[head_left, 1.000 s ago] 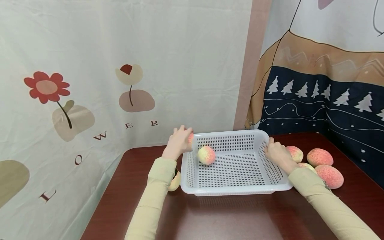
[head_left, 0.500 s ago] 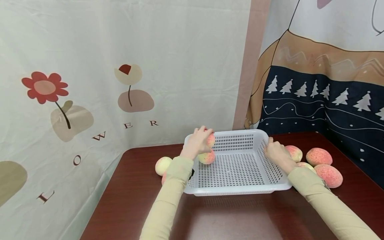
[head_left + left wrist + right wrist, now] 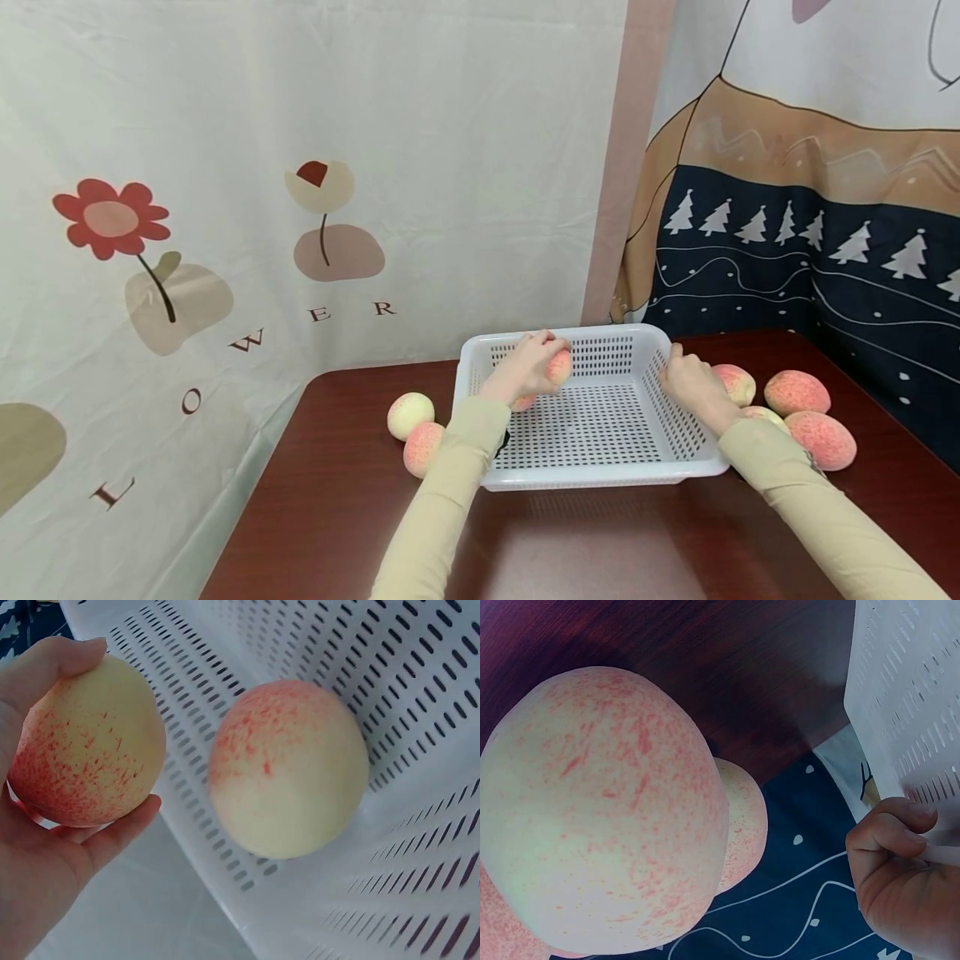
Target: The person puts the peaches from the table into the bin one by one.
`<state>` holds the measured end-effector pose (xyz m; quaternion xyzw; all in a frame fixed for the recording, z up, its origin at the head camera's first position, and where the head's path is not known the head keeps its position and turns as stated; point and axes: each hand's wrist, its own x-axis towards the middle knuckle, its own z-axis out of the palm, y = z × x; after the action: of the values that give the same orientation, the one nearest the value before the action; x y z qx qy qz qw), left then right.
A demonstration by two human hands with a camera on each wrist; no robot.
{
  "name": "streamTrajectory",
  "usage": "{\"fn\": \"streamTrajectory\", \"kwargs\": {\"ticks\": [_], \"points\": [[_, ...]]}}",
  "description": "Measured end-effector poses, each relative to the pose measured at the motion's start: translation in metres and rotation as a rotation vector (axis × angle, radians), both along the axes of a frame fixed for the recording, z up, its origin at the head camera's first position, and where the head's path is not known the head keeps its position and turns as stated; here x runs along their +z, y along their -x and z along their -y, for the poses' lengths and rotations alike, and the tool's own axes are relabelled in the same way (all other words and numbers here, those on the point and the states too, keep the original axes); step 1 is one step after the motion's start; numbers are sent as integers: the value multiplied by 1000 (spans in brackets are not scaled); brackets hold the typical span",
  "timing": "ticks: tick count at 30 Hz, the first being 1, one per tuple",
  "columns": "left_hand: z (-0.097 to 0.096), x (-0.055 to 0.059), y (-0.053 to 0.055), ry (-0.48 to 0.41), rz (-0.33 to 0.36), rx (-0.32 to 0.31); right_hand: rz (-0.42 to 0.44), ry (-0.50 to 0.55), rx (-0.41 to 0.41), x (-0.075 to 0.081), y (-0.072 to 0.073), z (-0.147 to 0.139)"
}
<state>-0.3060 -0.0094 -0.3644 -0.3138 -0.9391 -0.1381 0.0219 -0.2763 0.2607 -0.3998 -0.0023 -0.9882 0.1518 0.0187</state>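
A white plastic basket (image 3: 585, 477) with slotted walls stands on the table. My left hand (image 3: 522, 367) holds a peach (image 3: 559, 367) over its inside, thumb and fingers curled round the fruit in the left wrist view, where the held peach (image 3: 97, 746) shows yellow with red speckles. Another peach (image 3: 289, 769) lies in the basket just beside it; in the head view my left hand partly covers it. My right hand (image 3: 697, 385) grips the basket's right rim, and in the right wrist view its fingers (image 3: 900, 829) curl over the edge.
Two peaches, one pale (image 3: 410, 415) and one pinker (image 3: 423, 450), lie on the table left of the basket. Several more, including a red peach (image 3: 822, 440), sit right of it by my right forearm. A printed curtain (image 3: 465, 167) hangs behind the table (image 3: 300, 517).
My left hand has carried its peach rightward from the basket's left edge to over the inside. The peaches on the left have come into view. My right hand stays on the rim.
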Motion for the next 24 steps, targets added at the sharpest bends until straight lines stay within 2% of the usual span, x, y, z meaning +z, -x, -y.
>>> {"fn": "streamTrajectory", "kwargs": {"ticks": [6, 14, 17, 24], "points": [[-9, -12, 7, 33, 18, -11, -5, -24, -6, -1, 1, 0], [-17, -28, 11, 146, -2, -3, 1, -31, -5, -1, 1, 0], [-17, -33, 12, 191, -26, 5, 10, -29, -8, -1, 1, 1], [-15, -40, 16, 227, -103, 0, -11, -25, -4, 0, 1, 2]]}}
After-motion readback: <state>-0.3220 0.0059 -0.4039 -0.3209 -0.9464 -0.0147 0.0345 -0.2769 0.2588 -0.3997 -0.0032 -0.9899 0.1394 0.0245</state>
